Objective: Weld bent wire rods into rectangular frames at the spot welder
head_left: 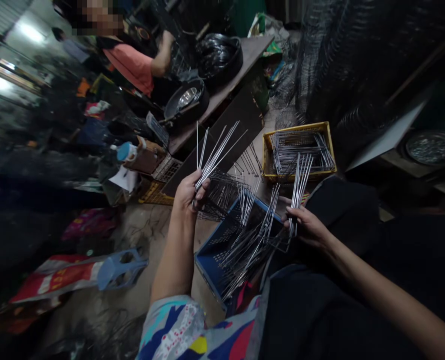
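**HOLD STATUS: BOTH SIDES LOADED**

L hand (pixel 192 192): fist closed around lower ends of L bundle (pixel 216 157), thin metal rods. Rods fan up & out, free ends spread; exact qty n/a.

R hand (pixel 301 222): thumb & fingers clamped on R bundle (pixel 301 180), same type of rods, near-vert., tighter grouping. Short lengths protrude below grip. Hands well apart, L & R of blue crate (pixel 210 250).

Blue crate: perforated walls, pos. btwn forearms, tilted in view. Loose rods (pixel 241 262) lie in it in a heap; several stand at an angle, tips up. Some near R hand appear bent; detail unclear.

Yellow crate (pixel 275 178): on far side of R hand, filled w/ bent wire pieces (pixel 293 150). R bundle overlaps its near edge in view; contact cannot be confirmed. Addl. wire pieces on floor adj., btwn crates.

Bkgd: workbench (pixel 258 50) w/ black coils (pixel 218 55) in round pan; co-worker in salmon sleeve (pixel 132 65) behind it, arm raised. L side, floor level: blue stool (pixel 111 272), touching red cloth (pixel 57 277). Outer areas blurred.
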`<state>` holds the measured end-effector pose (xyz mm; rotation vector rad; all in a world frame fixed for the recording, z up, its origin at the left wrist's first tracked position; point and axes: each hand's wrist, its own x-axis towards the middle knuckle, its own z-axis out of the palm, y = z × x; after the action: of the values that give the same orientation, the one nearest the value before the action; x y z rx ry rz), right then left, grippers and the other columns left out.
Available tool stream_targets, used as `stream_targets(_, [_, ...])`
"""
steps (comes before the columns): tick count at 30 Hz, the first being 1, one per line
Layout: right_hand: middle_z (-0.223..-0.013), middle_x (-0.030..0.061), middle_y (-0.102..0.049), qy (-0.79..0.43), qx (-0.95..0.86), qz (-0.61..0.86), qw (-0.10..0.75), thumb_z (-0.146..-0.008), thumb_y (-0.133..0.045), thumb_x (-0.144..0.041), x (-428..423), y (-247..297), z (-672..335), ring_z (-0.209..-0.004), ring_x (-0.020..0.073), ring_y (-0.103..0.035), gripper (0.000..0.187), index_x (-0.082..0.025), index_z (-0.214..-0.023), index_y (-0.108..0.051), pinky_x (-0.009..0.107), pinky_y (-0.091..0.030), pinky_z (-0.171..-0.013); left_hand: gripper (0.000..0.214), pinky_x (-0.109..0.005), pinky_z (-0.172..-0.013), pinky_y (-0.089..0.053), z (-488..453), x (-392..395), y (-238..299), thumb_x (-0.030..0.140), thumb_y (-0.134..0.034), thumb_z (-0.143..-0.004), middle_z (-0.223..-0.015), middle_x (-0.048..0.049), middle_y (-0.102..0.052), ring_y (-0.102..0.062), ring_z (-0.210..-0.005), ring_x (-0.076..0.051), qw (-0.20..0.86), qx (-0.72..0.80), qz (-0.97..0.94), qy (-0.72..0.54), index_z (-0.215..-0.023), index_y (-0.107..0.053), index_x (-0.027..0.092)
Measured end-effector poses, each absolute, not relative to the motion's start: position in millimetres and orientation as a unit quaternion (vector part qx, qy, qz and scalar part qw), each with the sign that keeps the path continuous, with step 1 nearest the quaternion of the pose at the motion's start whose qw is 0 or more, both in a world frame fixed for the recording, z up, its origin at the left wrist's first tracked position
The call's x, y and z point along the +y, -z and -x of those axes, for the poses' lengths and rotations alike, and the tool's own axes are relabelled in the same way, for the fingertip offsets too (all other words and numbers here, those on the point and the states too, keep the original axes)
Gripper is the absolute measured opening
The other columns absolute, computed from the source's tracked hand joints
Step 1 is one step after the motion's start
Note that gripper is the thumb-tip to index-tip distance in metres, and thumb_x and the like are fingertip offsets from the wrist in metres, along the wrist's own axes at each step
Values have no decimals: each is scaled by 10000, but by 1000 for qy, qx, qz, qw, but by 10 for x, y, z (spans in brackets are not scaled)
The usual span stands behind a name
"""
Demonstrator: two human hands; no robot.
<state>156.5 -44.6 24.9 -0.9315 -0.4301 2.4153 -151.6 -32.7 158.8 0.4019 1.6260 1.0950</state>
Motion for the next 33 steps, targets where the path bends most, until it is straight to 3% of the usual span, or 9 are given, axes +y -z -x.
stream_targets(3, [-707, -1, -662, -897, -134, 329, 264, -881, -605, -294, -434, -225, -1541, -519, 105, -616, 437, -235, -1307, -524, 185, -511, -482, 363, -134, -217, -179, 1447, -470, -1539, 433, -552, -887, -348, 66, -415, -261, -193, -36, 518, 674, -250, -463, -640, -478, 177])
stream_targets(8, [-670, -37, -600, -889, -93, 329, 304, -849, -567, -140, -285, -254, -1453, -456, 71, -521, 403, -227, -1242, -571, 186, -520, -493, 307, -115, -237, -163, 1320, -711, -1509, 448, -667, -805, -497, 49, -566, -300, -225, -11, 500, 654, -321, -468, -781, -526, 177])
stream_targets(17, [-670, -42, -551, -894, -35, 297, 332, -856, -520, -109, -230, -242, -1386, -453, 50, -471, 344, -203, -1180, -586, 199, -539, -527, 285, -103, -251, -157, 1227, -1124, -1421, 454, -613, -859, -503, 59, -558, -300, -233, -11, 493, 661, -334, -457, -875, -525, 183])
stream_targets(22, [-690, -21, -575, -888, -5, 313, 336, -943, -484, -218, -148, -304, -1297, -417, 31, -443, 219, -160, -1113, -610, 149, -507, -445, 285, -103, -263, -171, 1163, -1281, -1385, 461, -605, -865, -492, 53, -562, -314, -234, -15, 507, 655, -337, -447, -885, -533, 186])
stream_targets(28, [-1032, 78, -681, -898, -10, 294, 327, -993, -440, -378, -46, -404, -1039, -421, 22, -471, 300, -156, -1133, -585, 171, -562, -484, 272, -115, -285, -174, 1110, -1473, -1298, 456, -563, -896, -500, 51, -560, -319, -247, -16, 523, 643, -345, -440, -932, -545, 187])
stream_targets(33, [-966, 28, -669, -907, 3, 236, 347, -990, -437, -448, 82, -456, -833, -404, 5, -420, 306, -179, -1075, -555, 136, -544, -445, 284, -126, -291, -159, 1050, -1613, -1203, 464, -525, -918, -522, 47, -564, -309, -259, -11, 549, 636, -346, -418, -886, -533, 182])
